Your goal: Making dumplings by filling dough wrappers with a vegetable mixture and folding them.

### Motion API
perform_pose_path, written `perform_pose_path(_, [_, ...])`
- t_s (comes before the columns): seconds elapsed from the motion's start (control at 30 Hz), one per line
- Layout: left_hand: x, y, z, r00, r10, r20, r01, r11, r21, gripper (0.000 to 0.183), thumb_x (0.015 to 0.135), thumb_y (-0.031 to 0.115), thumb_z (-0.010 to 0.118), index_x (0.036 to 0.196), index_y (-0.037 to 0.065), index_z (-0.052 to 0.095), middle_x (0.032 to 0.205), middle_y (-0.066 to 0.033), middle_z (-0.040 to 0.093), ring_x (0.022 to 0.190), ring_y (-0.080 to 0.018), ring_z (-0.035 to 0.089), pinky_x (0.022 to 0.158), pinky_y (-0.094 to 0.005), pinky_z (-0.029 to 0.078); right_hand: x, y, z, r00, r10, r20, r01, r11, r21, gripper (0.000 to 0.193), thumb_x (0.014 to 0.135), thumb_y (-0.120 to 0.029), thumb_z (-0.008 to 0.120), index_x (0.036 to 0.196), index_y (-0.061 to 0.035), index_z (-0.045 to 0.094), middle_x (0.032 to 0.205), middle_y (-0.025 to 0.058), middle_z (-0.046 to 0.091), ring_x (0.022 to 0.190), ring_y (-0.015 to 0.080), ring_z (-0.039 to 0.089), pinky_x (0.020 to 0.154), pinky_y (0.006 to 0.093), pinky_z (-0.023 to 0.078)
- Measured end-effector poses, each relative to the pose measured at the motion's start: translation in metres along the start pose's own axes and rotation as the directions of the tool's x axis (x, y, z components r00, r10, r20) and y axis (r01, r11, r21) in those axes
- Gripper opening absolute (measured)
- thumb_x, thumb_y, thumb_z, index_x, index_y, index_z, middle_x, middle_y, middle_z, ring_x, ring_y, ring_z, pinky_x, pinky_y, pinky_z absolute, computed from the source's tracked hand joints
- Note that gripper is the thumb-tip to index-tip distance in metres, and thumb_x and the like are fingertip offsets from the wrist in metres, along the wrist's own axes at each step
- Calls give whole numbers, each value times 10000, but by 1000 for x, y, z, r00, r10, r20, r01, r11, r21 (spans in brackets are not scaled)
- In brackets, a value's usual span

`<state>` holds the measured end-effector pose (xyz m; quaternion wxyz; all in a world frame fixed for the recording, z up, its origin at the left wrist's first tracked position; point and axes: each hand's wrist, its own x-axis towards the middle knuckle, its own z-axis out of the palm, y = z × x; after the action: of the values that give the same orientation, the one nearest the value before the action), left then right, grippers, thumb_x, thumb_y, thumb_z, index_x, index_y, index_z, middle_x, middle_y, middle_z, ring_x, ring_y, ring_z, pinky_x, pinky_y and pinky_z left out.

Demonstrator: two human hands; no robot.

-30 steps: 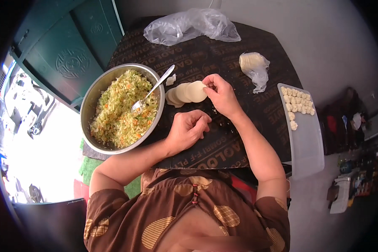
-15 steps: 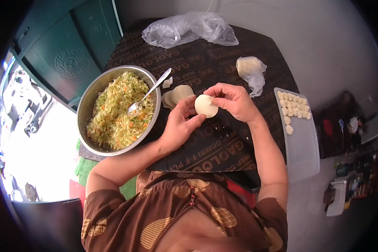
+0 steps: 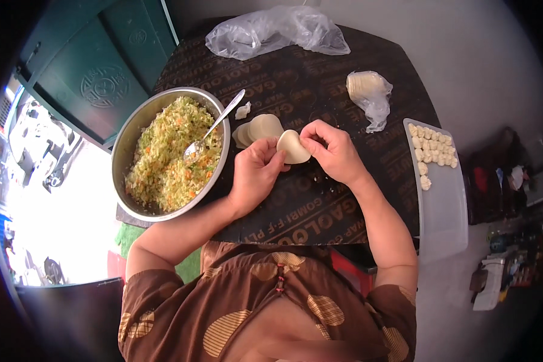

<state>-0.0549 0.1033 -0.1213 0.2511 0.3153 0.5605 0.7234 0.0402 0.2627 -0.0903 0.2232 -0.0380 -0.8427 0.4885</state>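
A round, pale dumpling wrapper is held up between my two hands over the table. My left hand pinches its left edge with thumb and fingers. On the other side, my right hand grips the right edge between thumb and forefinger. Just beyond my left hand, several wrappers lie fanned out in a stack. To the left stands a metal bowl full of chopped vegetable filling, yellow-green with orange bits. A spoon rests in the filling, its handle over the bowl's right rim.
A plastic bag of wrappers lies at the table's right. Beyond the right edge, a translucent tray carries rows of small dumplings. Crumpled clear plastic lies at the far edge; a small white scrap sits beside the bowl.
The wrapper has turned from nearly face-on to a tilted, slightly curved position. My right fingers have shifted along its upper right edge. The whole view has shifted slightly.
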Motion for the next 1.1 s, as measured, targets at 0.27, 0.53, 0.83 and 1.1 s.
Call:
perform_pose_path(0.27, [4, -2, -4, 997, -81, -1, 81, 996, -39, 195, 934, 40, 560, 1088, -78, 569, 901, -87, 672, 786, -106, 641, 688, -251, 568, 0, 10, 2, 991, 43, -123, -51, 997, -61, 69, 889, -22, 584, 952, 5, 597, 792, 27, 605, 724, 65, 543, 636, 225, 456])
perform_pose_path(0.53, [0, 7, -4, 986, -126, 112, 136, 987, -84, 220, 968, 77, 517, 1116, -84, 539, 1038, -114, 641, 938, -165, 644, 818, -318, 569, -3, 6, 14, 997, 70, 27, -70, 997, 23, 104, 912, -99, 585, 915, 5, 591, 783, 88, 638, 717, 131, 590, 658, 291, 477])
perform_pose_path(0.83, [1, 6, -5, 986, -144, 85, 154, 981, -118, 136, 945, 23, 538, 1041, -73, 534, 979, -120, 649, 889, -166, 656, 811, -309, 573, -4, 7, 13, 993, 96, 76, -104, 987, 119, 134, 905, -130, 609, 896, 3, 592, 770, 53, 613, 710, 106, 551, 652, 271, 464])
perform_pose_path(1.1, [1, -3, -6, 993, -51, 107, 60, 995, -85, 107, 941, 11, 542, 1020, -61, 543, 955, -110, 651, 865, -153, 656, 813, -303, 571, -5, 4, 15, 994, 59, 94, -70, 990, 124, 92, 869, -74, 630, 873, 6, 585, 835, 85, 593, 752, 175, 596, 668, 298, 475])
